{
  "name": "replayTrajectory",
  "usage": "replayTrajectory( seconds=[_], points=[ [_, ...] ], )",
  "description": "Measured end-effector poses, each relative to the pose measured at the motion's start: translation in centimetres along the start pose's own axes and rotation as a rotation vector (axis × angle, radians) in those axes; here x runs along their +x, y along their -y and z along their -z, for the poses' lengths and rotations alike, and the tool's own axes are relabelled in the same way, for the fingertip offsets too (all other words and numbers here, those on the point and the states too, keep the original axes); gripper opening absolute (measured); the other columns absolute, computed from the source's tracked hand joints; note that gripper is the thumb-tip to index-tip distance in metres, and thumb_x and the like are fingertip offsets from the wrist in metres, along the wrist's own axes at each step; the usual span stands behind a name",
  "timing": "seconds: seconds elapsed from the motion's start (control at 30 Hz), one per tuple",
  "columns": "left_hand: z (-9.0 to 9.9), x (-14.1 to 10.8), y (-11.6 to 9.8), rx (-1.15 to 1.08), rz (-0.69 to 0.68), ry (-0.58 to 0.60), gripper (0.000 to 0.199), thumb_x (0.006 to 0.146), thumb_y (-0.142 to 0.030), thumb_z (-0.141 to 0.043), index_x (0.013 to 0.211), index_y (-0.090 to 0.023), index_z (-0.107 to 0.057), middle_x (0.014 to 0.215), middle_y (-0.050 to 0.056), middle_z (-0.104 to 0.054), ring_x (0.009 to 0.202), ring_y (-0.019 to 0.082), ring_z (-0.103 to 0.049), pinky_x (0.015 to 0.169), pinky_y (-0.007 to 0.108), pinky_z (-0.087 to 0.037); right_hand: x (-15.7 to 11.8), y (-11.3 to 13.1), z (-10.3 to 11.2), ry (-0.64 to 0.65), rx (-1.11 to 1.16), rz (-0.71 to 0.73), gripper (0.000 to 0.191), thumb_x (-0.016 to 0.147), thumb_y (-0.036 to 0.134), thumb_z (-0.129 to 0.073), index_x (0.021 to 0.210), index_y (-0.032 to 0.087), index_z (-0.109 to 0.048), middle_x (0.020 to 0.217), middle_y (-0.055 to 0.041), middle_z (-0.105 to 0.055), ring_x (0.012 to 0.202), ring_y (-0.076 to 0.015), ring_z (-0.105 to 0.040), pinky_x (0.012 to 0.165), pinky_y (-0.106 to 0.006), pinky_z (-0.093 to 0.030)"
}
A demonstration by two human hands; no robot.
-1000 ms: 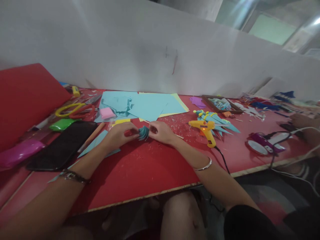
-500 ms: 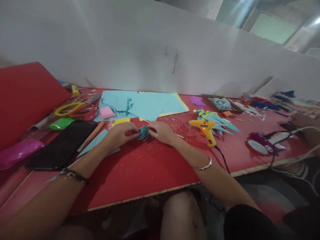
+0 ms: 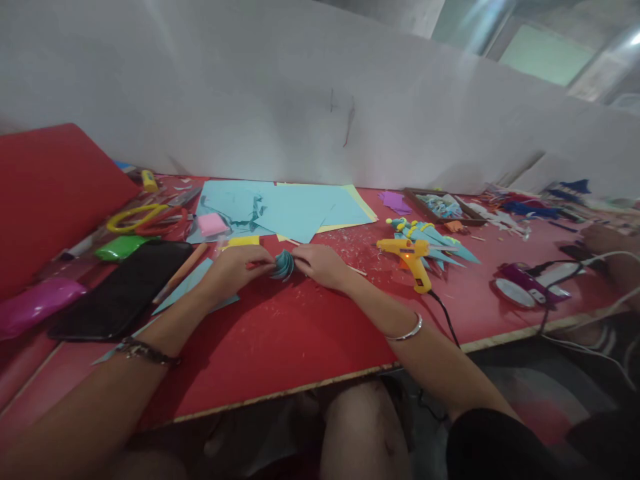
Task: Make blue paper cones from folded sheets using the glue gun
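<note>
A small bundle of curved teal paper strips (image 3: 284, 265) is held between my two hands, just above the red table (image 3: 280, 347). My left hand (image 3: 239, 268) pinches its left side with thumb and fingertips. On the other side, my right hand (image 3: 323, 265) grips the bundle's right edge with closed fingers. Light-blue paper sheets (image 3: 295, 207) lie behind the hands, with yellow paper under them. To the right rests a yellow glue gun (image 3: 415, 260), its orange light lit, beside blue paper cones (image 3: 440, 243) trimmed with yellow.
On the left are a black phone-like slab (image 3: 123, 287), a green packet (image 3: 120, 249), a pink packet (image 3: 43, 307) and scissors (image 3: 135, 218). A brown tray (image 3: 443, 207) stands at the back right. Farther right lie a purple device (image 3: 523, 283), cables and another person's hand (image 3: 603, 240).
The teal bundle has turned slightly and sits a little farther left, with its curved strips fanned more openly. Both hands stay on it.
</note>
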State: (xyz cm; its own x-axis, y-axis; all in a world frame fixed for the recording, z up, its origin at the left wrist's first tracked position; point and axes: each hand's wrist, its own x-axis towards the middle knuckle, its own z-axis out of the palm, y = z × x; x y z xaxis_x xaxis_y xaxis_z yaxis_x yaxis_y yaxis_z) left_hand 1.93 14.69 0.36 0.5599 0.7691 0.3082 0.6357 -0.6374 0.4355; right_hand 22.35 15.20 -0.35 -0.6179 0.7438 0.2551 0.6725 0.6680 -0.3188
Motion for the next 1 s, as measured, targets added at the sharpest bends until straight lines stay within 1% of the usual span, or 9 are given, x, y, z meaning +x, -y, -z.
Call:
replayTrajectory(
  seconds=[0.37, 0.53, 0.6, 0.67, 0.77, 0.87, 1.0],
  points=[
    [-0.1, 0.0, 0.3, -0.014, -0.029, -0.026, 0.024, 0.08, -0.038, -0.046, 0.075, -0.02, -0.062, 0.08, 0.002, -0.068, 0.076, 0.014, -0.058, 0.071, 0.027, -0.043, 0.0, 0.1, 0.1, 0.032, -0.011, 0.009, 0.023, 0.089, 0.025, -0.037, 0.097, 0.019, -0.058, 0.098, -0.0055, -0.062, 0.089, -0.0152, -0.053, 0.071, -0.025, -0.036],
    [-0.1, -0.2, 0.3, 0.062, -0.03, -0.042, 0.024, 0.079, -0.041, -0.048, 0.075, -0.02, -0.06, 0.076, 0.001, -0.066, 0.071, 0.014, -0.057, 0.068, 0.026, -0.042, 0.0, 0.2, 0.1, 0.045, -0.057, 0.032, 0.021, 0.089, 0.024, -0.038, 0.095, 0.018, -0.058, 0.095, -0.0053, -0.061, 0.087, -0.0141, -0.052, 0.068, -0.024, -0.035],
    [-0.1, -0.3, 0.1, 0.096, -0.029, -0.048, 0.025, 0.08, -0.041, -0.048, 0.08, -0.02, -0.06, 0.078, 0.001, -0.066, 0.073, 0.014, -0.057, 0.068, 0.025, -0.042, -0.1, 0.4, 0.2, 0.028, -0.09, 0.036, 0.02, 0.087, 0.023, -0.04, 0.094, 0.018, -0.058, 0.093, -0.005, -0.06, 0.084, -0.0137, -0.052, 0.065, -0.023, -0.034],
    [0.1, -0.4, -0.1, 0.126, -0.039, -0.074, 0.025, 0.082, -0.039, -0.045, 0.086, -0.02, -0.06, 0.083, 0.001, -0.066, 0.077, 0.014, -0.057, 0.07, 0.025, -0.042, -0.2, 0.7, 0.5, -0.002, -0.134, 0.027, 0.021, 0.087, 0.022, -0.041, 0.098, 0.019, -0.058, 0.093, -0.0049, -0.06, 0.081, -0.0136, -0.052, 0.061, -0.024, -0.033],
    [0.3, -0.4, -0.8, 0.217, -0.077, -0.112, 0.027, 0.085, -0.036, -0.038, 0.084, -0.021, -0.06, 0.087, 0.003, -0.066, 0.081, 0.014, -0.058, 0.072, 0.025, -0.042, -0.3, 1.2, 1.0, -0.061, -0.22, 0.022, 0.024, 0.088, 0.024, -0.039, 0.103, 0.02, -0.057, 0.093, -0.0049, -0.059, 0.077, -0.0132, -0.052, 0.056, -0.025, -0.029],
    [0.6, -0.4, -1.5, 0.332, -0.124, -0.13, 0.031, 0.087, -0.037, -0.034, 0.084, -0.021, -0.06, 0.089, 0.004, -0.066, 0.081, 0.015, -0.058, 0.07, 0.025, -0.042, -0.2, 1.5, 1.3, -0.105, -0.328, 0.058, 0.027, 0.09, 0.026, -0.034, 0.101, 0.02, -0.058, 0.087, -0.0051, -0.059, 0.071, -0.0126, -0.05, 0.054, -0.027, -0.026],
    [0.7, -0.4, -2.0, 0.435, -0.157, -0.166, 0.033, 0.087, -0.038, -0.033, 0.082, -0.022, -0.062, 0.087, 0.004, -0.067, 0.074, 0.015, -0.059, 0.064, 0.026, -0.04, -0.1, 1.4, 1.1, -0.138, -0.453, 0.123, 0.029, 0.091, 0.024, -0.03, 0.094, 0.019, -0.059, 0.081, -0.0052, -0.058, 0.067, -0.0122, -0.047, 0.054, -0.029, -0.023]
  ],
)
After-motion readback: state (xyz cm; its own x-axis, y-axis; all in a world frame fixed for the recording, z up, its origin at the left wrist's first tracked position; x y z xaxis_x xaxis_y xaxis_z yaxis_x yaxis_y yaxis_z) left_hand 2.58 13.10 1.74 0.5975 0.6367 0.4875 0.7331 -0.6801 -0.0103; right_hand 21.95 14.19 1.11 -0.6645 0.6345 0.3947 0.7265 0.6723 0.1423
